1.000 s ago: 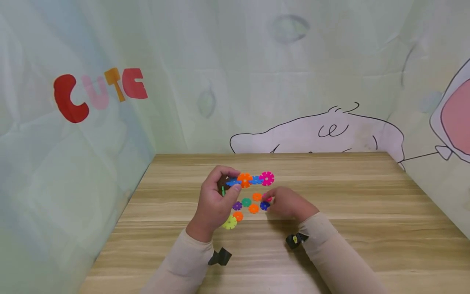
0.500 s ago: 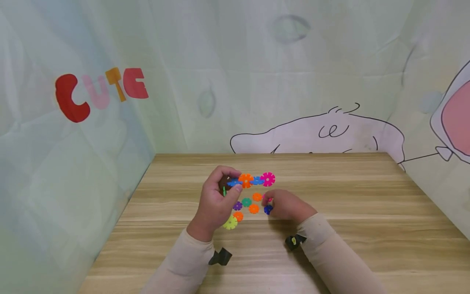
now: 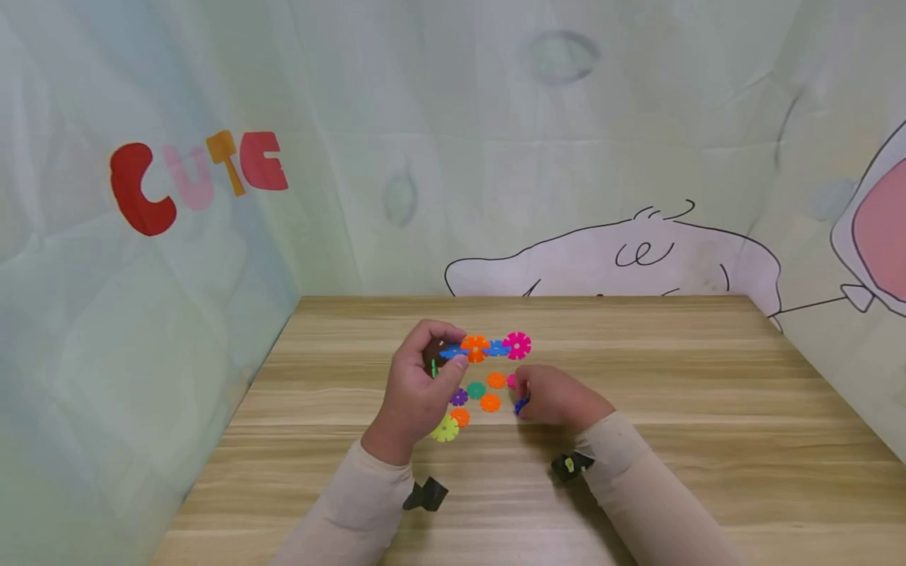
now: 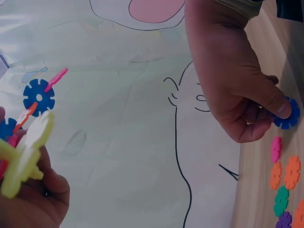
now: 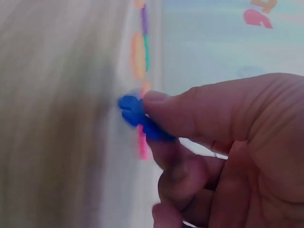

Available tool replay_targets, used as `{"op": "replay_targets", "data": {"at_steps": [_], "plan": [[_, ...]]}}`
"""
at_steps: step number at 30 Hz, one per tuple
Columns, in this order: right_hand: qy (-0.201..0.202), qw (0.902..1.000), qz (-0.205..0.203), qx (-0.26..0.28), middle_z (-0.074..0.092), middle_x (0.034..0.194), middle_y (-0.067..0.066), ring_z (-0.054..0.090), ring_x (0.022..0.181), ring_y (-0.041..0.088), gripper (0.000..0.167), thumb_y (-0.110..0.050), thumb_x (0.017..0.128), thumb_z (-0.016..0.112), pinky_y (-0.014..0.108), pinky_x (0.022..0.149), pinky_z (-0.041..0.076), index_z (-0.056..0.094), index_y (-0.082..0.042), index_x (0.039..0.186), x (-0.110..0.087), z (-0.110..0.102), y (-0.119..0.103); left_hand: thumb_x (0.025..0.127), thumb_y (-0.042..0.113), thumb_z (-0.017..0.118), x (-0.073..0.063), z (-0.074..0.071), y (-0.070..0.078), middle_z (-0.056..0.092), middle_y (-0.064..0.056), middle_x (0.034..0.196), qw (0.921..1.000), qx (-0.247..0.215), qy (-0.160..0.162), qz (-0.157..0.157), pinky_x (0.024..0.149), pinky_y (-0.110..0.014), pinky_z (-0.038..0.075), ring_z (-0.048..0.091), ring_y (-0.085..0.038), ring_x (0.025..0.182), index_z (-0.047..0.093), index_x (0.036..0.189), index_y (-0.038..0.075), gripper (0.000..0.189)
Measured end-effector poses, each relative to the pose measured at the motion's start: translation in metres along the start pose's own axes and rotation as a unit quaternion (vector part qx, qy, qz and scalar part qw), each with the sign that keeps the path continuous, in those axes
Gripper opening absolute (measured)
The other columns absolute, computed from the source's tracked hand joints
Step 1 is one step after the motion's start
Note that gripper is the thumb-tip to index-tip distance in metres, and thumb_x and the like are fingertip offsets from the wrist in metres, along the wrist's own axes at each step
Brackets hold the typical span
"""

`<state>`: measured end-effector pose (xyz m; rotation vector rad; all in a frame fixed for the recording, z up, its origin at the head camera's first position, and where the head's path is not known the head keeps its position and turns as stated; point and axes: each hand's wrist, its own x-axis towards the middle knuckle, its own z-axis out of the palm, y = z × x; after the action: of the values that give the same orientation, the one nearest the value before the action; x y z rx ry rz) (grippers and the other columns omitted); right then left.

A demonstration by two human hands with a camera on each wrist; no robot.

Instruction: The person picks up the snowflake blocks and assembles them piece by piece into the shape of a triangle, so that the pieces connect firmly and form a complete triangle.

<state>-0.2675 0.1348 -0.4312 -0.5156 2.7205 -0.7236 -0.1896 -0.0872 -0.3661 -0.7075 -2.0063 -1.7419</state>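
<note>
My left hand (image 3: 418,385) holds a chain of slotted plastic flower discs above the table. From its fingertips the chain runs right through a blue disc, an orange disc (image 3: 475,349), another blue one and a pink disc (image 3: 517,346) at the end. Close to the camera in the left wrist view, a yellow disc (image 4: 29,152) is at this hand. My right hand (image 3: 555,395) pinches a dark blue slotted disc (image 5: 133,111) between thumb and fingers, low over the table's right-hand group of discs. Its fingers partly hide that disc in the head view.
Loose discs lie between the hands on the wooden table (image 3: 637,354): orange (image 3: 497,380), teal (image 3: 476,390), purple (image 3: 458,397) and a pink disc (image 4: 276,149) beside the right fingers. A printed cloth (image 3: 368,157) hangs behind the table.
The right hand has drawn the dark blue disc slightly right and toward me, and its fingers now cover more of it. The left hand and its chain have hardly moved.
</note>
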Motion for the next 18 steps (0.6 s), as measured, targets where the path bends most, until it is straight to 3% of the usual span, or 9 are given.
{"op": "replay_targets", "data": {"at_steps": [3, 7, 9, 14, 18], "plan": [[0.01, 0.9995, 0.007, 0.028, 0.064, 0.085, 0.004, 0.057, 0.074, 0.022, 0.019, -0.002, 0.088, 0.078, 0.033, 0.067, 0.049, 0.063, -0.012, 0.091, -0.002, -0.007, -0.004, 0.095, 0.0, 0.059, 0.0, 0.0, 0.0, 0.062, -0.01, 0.11, 1.0, -0.002, 0.0, -0.003, 0.071, -0.022, 0.052, 0.059, -0.02, 0.089, 0.06, 0.117, 0.002, 0.022], [0.045, 0.991, -0.011, 0.126, 0.066, 0.084, 0.006, 0.06, 0.071, 0.021, 0.011, -0.004, 0.093, 0.074, 0.032, 0.062, 0.048, 0.069, -0.007, 0.102, -0.01, -0.021, -0.011, 0.095, 0.0, 0.058, 0.0, 0.0, 0.001, 0.062, -0.011, 0.109, 1.0, -0.002, 0.0, -0.003, 0.07, -0.022, 0.051, 0.059, -0.019, 0.087, 0.06, 0.117, 0.002, 0.022], [0.073, 0.9802, -0.043, 0.179, 0.066, 0.086, 0.008, 0.064, 0.072, 0.02, 0.01, -0.004, 0.094, 0.071, 0.032, 0.063, 0.052, 0.071, -0.005, 0.105, -0.017, -0.031, -0.015, 0.095, -0.001, 0.058, 0.0, 0.0, 0.001, 0.062, -0.011, 0.109, 1.0, -0.005, 0.0, -0.001, 0.07, -0.022, 0.051, 0.059, -0.019, 0.086, 0.06, 0.117, 0.002, 0.022], [0.125, 0.9466, -0.105, 0.278, 0.068, 0.1, 0.013, 0.073, 0.085, 0.028, 0.017, -0.001, 0.098, 0.066, 0.034, 0.081, 0.063, 0.071, -0.001, 0.114, -0.042, -0.056, -0.029, 0.095, -0.002, 0.059, 0.0, -0.001, 0.0, 0.061, -0.011, 0.108, 1.0, -0.007, 0.002, 0.005, 0.07, -0.022, 0.053, 0.057, -0.019, 0.084, 0.06, 0.117, 0.001, 0.023], [0.153, 0.9256, -0.114, 0.327, 0.066, 0.103, 0.015, 0.075, 0.087, 0.025, 0.028, 0.002, 0.1, 0.062, 0.029, 0.084, 0.063, 0.069, 0.001, 0.127, -0.058, -0.07, -0.035, 0.095, -0.004, 0.059, 0.001, -0.002, -0.001, 0.06, -0.012, 0.106, 0.9999, -0.011, 0.004, 0.009, 0.068, -0.022, 0.053, 0.055, -0.019, 0.079, 0.059, 0.118, 0.0, 0.023]]}}
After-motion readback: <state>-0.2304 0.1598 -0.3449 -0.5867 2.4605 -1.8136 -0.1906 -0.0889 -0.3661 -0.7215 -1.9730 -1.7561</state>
